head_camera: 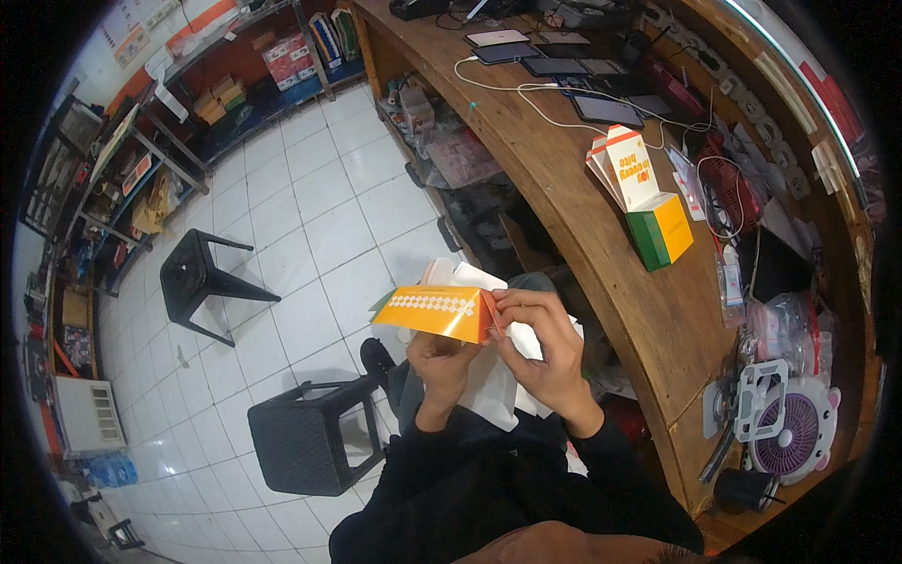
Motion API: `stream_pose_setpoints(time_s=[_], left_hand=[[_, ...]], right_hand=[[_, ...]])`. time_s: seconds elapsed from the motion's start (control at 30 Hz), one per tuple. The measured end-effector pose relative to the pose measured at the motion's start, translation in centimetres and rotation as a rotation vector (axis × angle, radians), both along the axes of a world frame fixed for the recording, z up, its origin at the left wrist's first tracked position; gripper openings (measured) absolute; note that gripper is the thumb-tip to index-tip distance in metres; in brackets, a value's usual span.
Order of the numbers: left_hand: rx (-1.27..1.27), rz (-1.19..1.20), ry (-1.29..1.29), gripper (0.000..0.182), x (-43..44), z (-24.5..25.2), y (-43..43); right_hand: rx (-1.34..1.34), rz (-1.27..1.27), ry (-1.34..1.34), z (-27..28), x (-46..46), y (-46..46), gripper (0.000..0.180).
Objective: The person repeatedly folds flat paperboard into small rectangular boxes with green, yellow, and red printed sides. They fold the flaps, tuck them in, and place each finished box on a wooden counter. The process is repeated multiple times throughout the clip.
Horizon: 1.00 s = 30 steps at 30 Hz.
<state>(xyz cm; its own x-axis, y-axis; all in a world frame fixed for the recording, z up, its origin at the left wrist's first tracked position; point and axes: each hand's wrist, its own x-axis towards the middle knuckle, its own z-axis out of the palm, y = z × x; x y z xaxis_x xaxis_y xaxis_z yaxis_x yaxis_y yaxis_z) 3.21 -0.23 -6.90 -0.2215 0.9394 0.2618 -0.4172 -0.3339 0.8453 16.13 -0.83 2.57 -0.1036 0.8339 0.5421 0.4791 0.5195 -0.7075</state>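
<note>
Between my hands, above my lap, is a partly folded cardboard box (433,308) in yellow, green and orange-red. My left hand (440,366) grips its underside from below. The fingers of my right hand (539,342) pinch the orange-red end panel and its flap. White paper or card pieces (493,388) lie on my lap beneath the hands; their exact form is partly hidden. On the wooden desk to the right sits a similar yellow and green box (669,229), with tall white printed flaps (629,173) standing up from it.
The curved wooden desk (564,211) carries several phones (609,111), white cables, plastic packets and a purple-and-white fan (789,433). Two black plastic stools (303,448) stand on the tiled floor to the left. Shelves (268,92) with boxes line the far wall.
</note>
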Motion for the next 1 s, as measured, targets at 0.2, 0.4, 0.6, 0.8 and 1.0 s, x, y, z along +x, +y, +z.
stream_pose_setpoints(time_s=[0.2, 0.4, 0.6, 0.8, 1.0], left_hand=[[0.003, -0.018, -0.006, 0.049, -0.3, -0.5, -0.1], [-0.001, 0.033, 0.036, 0.053, -0.2, -0.5, 0.0], [0.032, 0.061, 0.207, 0.058, -1.0, -1.1, 0.4], [0.03, -0.014, 0.247, 0.057, -1.9, -0.2, 0.3], [0.104, -0.059, 0.228, 0.025, -1.8, 3.7, 0.8]], right_hand=[[-0.067, 0.096, -0.079, 0.9, 0.8, 0.0, 0.029], [-0.114, 0.142, -0.046, 0.4, 1.4, 0.2, 0.025], [-0.202, 0.175, 0.141, -1.0, 1.9, 0.4, 0.024], [-0.21, 0.251, 0.105, -1.8, 2.0, 0.4, 0.032], [-0.062, 0.12, -0.197, -2.8, 1.0, -0.3, 0.04]])
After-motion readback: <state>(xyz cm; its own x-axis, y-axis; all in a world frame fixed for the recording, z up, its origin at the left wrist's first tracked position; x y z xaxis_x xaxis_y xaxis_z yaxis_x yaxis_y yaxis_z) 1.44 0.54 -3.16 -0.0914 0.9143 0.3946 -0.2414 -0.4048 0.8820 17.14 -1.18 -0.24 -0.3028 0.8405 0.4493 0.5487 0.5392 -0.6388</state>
